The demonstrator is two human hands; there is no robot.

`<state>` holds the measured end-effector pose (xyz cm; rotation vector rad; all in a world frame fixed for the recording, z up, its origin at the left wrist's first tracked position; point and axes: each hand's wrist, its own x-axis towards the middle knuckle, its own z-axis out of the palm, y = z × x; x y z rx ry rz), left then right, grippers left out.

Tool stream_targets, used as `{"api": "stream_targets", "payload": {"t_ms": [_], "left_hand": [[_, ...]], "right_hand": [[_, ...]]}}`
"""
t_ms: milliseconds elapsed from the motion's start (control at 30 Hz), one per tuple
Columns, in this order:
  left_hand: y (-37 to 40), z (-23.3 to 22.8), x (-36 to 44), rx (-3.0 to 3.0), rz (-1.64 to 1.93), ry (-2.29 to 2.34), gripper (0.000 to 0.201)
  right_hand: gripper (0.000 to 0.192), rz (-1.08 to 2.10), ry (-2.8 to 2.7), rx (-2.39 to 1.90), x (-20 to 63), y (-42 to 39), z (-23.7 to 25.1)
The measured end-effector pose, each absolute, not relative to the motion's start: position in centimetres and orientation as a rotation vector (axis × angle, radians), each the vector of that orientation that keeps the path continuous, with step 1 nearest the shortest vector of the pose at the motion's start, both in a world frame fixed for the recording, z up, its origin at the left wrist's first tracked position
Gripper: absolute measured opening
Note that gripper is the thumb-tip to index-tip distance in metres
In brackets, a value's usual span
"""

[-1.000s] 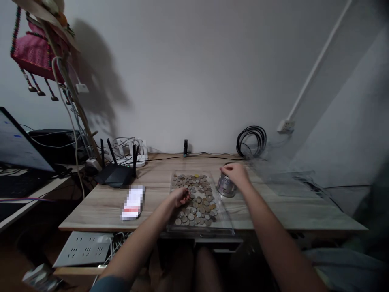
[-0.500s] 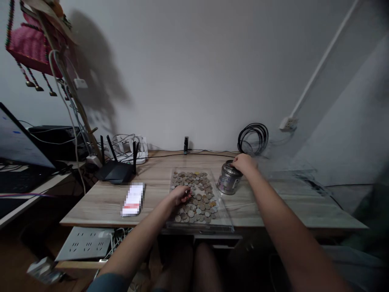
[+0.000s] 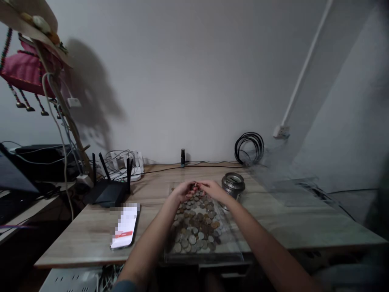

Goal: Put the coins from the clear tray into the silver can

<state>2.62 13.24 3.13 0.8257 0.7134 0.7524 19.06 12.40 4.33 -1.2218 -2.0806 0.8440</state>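
Many coins (image 3: 194, 237) lie spread and partly overlapping in a shallow clear plastic tray (image 3: 234, 256) on the desk. Above the tray's far half, my left hand (image 3: 183, 192) is closed with curled fingers around what look like coins. My right hand (image 3: 212, 190) meets it there, its fingertips pinched together at the left fingers; what they grip is too small to make out. Just right of the tray stands a round metal tin (image 3: 233, 183) with a slot in its lid, its lower part partly hidden behind my right forearm.
A lit phone (image 3: 124, 229) lies left of the tray. Behind it stand a black router (image 3: 110, 192) and tangled white cables. A small dark bottle (image 3: 182, 157) and coiled black cable (image 3: 249, 148) are along the wall. Clear plastic sheeting (image 3: 282, 182) lies at right.
My right hand has left the tin's lid and moved left to my left hand. The left hand has shifted toward the tray's far part. The camera view has tilted up.
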Motion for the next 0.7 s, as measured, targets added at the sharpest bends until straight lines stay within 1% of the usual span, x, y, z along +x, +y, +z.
{"api": "stream_targets", "payload": {"t_ms": [67, 133, 167, 233, 333, 367, 433, 500, 633, 700], "left_hand": [[13.9, 2.8, 2.6, 0.822, 0.727, 0.693, 0.014], [14.2, 2.2, 2.3, 0.772, 0.705, 0.640, 0.014], [14.3, 1.8, 2.2, 0.738, 0.710, 0.612, 0.015], [14.4, 1.1, 2.1, 0.665, 0.738, 0.571, 0.015], [14.4, 0.4, 2.4, 0.603, 0.761, 0.583, 0.015], [14.3, 0.3, 2.5, 0.600, 0.744, 0.597, 0.015], [14.1, 0.2, 2.8, 0.633, 0.690, 0.616, 0.013], [13.7, 0.3, 3.0, 0.702, 0.672, 0.616, 0.011], [12.9, 0.8, 2.6, 0.925, 0.751, 0.569, 0.016], [12.7, 1.0, 2.3, 1.025, 0.761, 0.543, 0.021]], "right_hand": [[0.040, 1.021, -2.008, -1.200, 18.4, 13.6, 3.1], [0.037, 1.080, -1.989, -1.203, 18.0, 14.5, 2.3], [0.035, 1.062, -1.997, -1.202, 18.0, 14.7, 2.1], [0.030, 0.856, -2.030, -1.192, 17.9, 14.7, 2.1], [0.026, 0.321, -2.059, -1.175, 18.2, 13.9, 2.8], [0.024, 0.206, -2.074, -1.177, 18.4, 13.5, 3.1], [0.020, 0.163, -2.118, -1.212, 18.7, 13.0, 3.5], [0.020, 0.317, -2.158, -1.242, 18.8, 12.9, 3.5], [0.030, 0.914, -2.053, -1.192, 18.2, 13.3, 2.6], [0.033, 1.144, -1.912, -1.201, 18.0, 13.4, 2.2]]}}
